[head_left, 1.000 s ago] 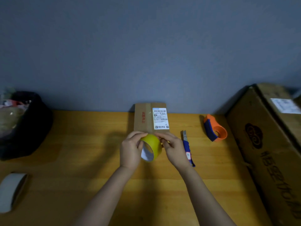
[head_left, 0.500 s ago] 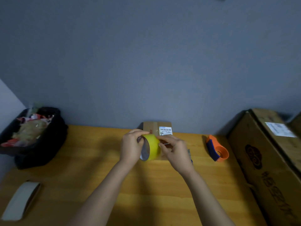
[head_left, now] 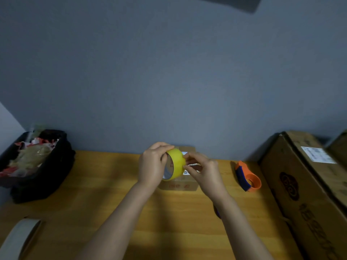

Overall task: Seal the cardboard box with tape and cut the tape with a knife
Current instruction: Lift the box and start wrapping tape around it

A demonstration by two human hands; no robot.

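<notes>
A small cardboard box (head_left: 179,185) with a white label lies on the wooden table (head_left: 93,184) near the wall, mostly hidden behind my hands. My left hand (head_left: 153,166) grips a yellow tape roll (head_left: 176,162) held on edge just above the box. Fingers of my right hand (head_left: 204,172) pinch at the roll's right side, where the tape end is; I cannot see a pulled strip. The knife (head_left: 216,212) is almost fully hidden under my right forearm; only a dark blue bit shows.
An orange and blue tape dispenser (head_left: 247,176) lies right of the box. A large cardboard carton (head_left: 308,188) fills the right side. A black bin of wrappers (head_left: 32,162) sits at the back left. A pale tape roll (head_left: 18,239) lies at the front left.
The view has tilted up, so the table sits lower in frame. Both hands lifted the yellow roll up over the box, and my right fingers moved onto its right edge.
</notes>
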